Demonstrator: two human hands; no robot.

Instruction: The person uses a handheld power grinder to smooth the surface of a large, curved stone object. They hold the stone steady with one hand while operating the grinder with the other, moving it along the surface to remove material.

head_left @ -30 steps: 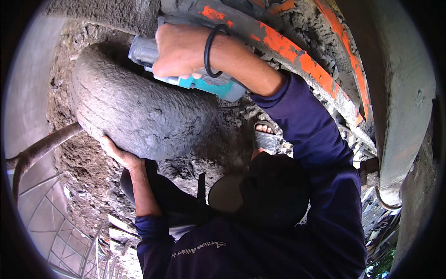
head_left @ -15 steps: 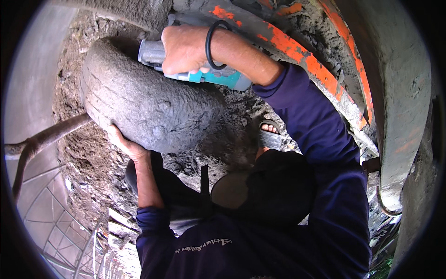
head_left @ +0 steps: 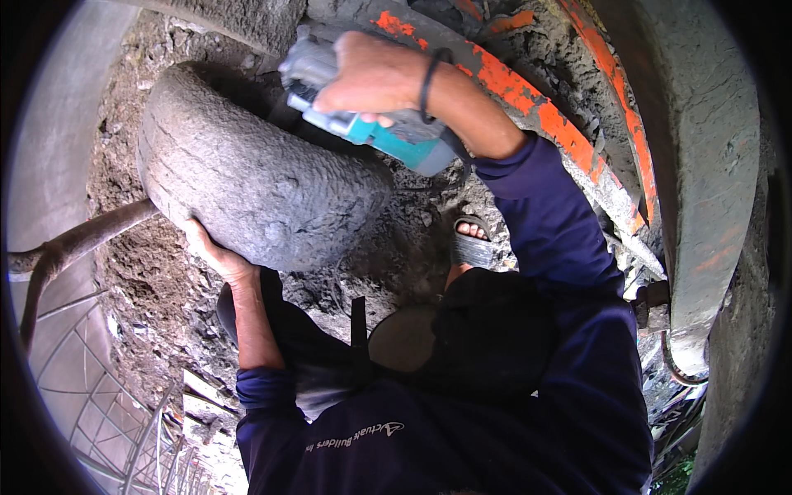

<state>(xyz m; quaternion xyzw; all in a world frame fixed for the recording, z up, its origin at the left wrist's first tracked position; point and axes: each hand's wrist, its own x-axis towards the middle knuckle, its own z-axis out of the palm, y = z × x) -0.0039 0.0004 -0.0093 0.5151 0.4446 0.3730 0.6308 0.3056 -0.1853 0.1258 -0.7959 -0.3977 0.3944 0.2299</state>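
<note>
A thick, curved grey piece that looks like rough concrete (head_left: 256, 173) arches in front of me, its surface scored with shallow lines. At its near left edge, my left hand (head_left: 216, 252) grips it, with some fingers hidden under the edge. My right hand (head_left: 367, 78) is wrapped round a teal-and-grey handheld power tool (head_left: 400, 148) beyond the piece's right part. Motion blurs the tool's metal head (head_left: 309, 66), and whether it touches the concrete cannot be made out. A black ring hangs round my right wrist.
Curved metal bands with chipped orange paint (head_left: 503, 82) run along the upper right. A rusty forked bar (head_left: 91, 235) meets the concrete piece from the left. Wire mesh (head_left: 99, 396) lies at lower left. My sandalled foot (head_left: 472, 243) rests on rubble-strewn ground (head_left: 148, 272).
My right hand has lifted the power tool off the concrete piece's inner edge, moving right and tilting it. My left hand keeps its grip on the piece.
</note>
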